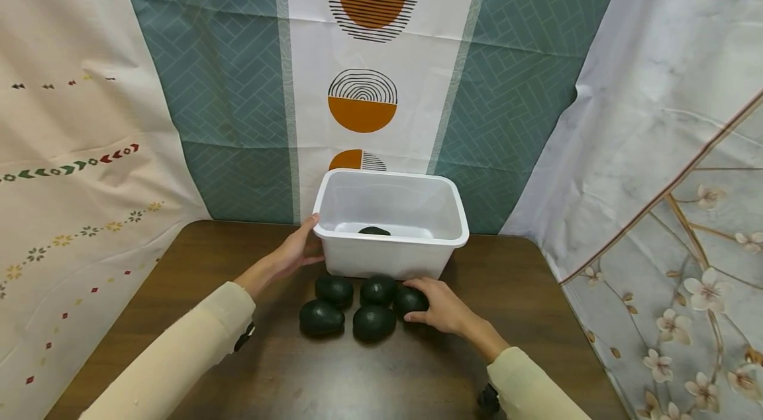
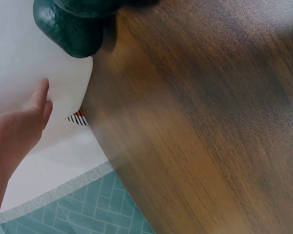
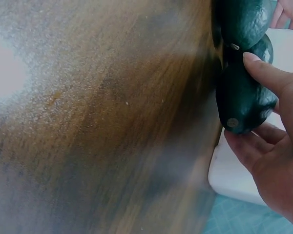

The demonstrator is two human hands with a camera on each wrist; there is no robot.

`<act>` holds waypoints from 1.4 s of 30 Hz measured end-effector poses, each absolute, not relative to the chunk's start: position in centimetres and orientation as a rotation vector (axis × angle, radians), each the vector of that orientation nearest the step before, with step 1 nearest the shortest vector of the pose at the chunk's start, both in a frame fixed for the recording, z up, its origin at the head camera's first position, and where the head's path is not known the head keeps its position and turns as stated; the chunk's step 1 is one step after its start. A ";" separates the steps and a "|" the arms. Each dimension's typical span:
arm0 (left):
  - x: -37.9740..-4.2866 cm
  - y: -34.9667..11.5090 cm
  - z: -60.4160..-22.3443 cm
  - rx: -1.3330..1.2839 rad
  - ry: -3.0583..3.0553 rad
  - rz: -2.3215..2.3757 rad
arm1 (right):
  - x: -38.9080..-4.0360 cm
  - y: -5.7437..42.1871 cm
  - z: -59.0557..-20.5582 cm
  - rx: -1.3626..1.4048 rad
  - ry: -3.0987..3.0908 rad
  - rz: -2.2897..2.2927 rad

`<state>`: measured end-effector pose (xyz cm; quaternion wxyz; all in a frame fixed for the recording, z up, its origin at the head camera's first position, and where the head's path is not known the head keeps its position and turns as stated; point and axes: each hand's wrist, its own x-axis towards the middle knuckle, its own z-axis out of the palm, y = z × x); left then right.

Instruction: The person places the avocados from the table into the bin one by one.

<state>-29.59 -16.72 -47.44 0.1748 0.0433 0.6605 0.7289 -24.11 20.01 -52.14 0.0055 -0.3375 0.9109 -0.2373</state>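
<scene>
A white plastic bin stands at the back of the table with one dark green avocado partly visible inside. My left hand is at the bin's left side, fingers extended along the wall and one fingertip up at the rim. In front of the bin, several dark avocados lie close together. My right hand holds the rightmost avocado, thumb on one side and fingers round its end. Another avocado sits right beside it in the right wrist view.
The brown wooden table reaches back to a hanging teal and white cloth. A patterned cream cloth hangs on the left, and a white floral cloth on the right.
</scene>
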 end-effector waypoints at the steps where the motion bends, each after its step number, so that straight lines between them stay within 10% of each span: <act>1: -29.6 -16.7 -47.4 0.126 1.875 2.062 | -24.1 20.0 -52.1 -1.058 2.855 -0.745; 42: -29.5 -16.8 -47.4 0.133 1.875 2.058 | -24.0 17.7 -46.9 -1.236 2.924 -0.594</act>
